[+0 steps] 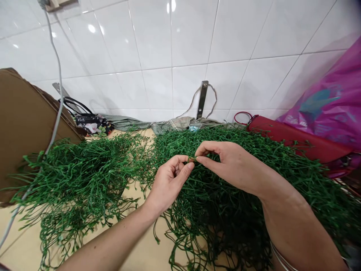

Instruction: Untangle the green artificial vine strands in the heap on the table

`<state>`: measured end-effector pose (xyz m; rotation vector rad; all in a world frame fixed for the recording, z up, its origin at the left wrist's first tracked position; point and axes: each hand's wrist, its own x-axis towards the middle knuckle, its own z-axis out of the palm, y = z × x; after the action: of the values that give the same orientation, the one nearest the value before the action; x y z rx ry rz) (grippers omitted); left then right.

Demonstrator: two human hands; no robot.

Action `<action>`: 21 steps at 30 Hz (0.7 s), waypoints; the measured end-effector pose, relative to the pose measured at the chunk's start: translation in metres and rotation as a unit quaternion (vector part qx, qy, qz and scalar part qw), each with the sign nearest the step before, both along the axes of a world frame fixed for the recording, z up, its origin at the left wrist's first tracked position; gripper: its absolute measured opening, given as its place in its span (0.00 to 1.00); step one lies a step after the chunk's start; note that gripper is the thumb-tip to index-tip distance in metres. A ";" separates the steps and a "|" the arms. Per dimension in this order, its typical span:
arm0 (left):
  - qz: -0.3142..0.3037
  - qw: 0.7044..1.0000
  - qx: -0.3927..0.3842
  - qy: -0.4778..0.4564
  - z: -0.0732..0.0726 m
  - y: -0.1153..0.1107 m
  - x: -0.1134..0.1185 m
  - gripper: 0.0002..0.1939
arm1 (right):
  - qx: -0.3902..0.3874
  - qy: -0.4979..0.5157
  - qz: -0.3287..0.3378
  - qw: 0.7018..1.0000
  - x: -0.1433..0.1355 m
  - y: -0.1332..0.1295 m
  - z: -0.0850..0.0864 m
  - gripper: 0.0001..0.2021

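My left hand (172, 178) and my right hand (222, 160) meet above a large heap of thin green plastic-looking stems (175, 145). A short green stem (192, 158) runs between their fingertips, with a brownish spot at the left fingers. The left thumb and forefinger pinch one end. On the other end, the right thumb and forefinger are closed. Most of the stem is hidden by the fingers. To the left lies a second pile of green stems (90, 169), with knobbly tips and tangled lower ends.
A brown cardboard box (31, 124) stands at the left, with a grey cable (58, 75) hanging before it. Along the tiled wall (152, 45) are a floral bag (91, 122), a metal bracket (202, 99), a red bag (296, 141) and a purple plastic bag (329, 98).
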<state>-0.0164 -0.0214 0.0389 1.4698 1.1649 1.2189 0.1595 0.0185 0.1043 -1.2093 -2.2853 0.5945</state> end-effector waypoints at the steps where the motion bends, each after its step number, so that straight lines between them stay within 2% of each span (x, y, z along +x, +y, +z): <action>1: -0.005 1.000 -0.005 0.011 0.000 0.001 -0.001 0.15 | -0.003 0.000 0.005 1.000 0.000 0.001 -0.001 0.08; 6: -0.029 0.998 -0.008 0.059 -0.002 0.003 -0.004 0.16 | -0.008 0.007 0.025 1.000 -0.001 0.004 -0.004 0.10; 12: 0.045 0.997 0.061 0.023 0.000 0.000 -0.002 0.14 | 0.010 -0.014 0.001 1.000 -0.004 0.002 -0.005 0.09; 16: 0.049 0.997 0.065 0.005 0.000 0.000 -0.001 0.11 | 0.036 -0.014 -0.005 0.999 -0.008 0.002 -0.006 0.09; 21: 0.064 0.995 0.075 0.016 -0.002 0.001 -0.002 0.12 | 0.054 -0.003 -0.051 0.997 -0.014 0.005 -0.012 0.10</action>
<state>-0.0184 -0.0202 0.0369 1.5490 1.2271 1.4023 0.1453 0.0231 0.0928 -1.2671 -2.2152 0.4239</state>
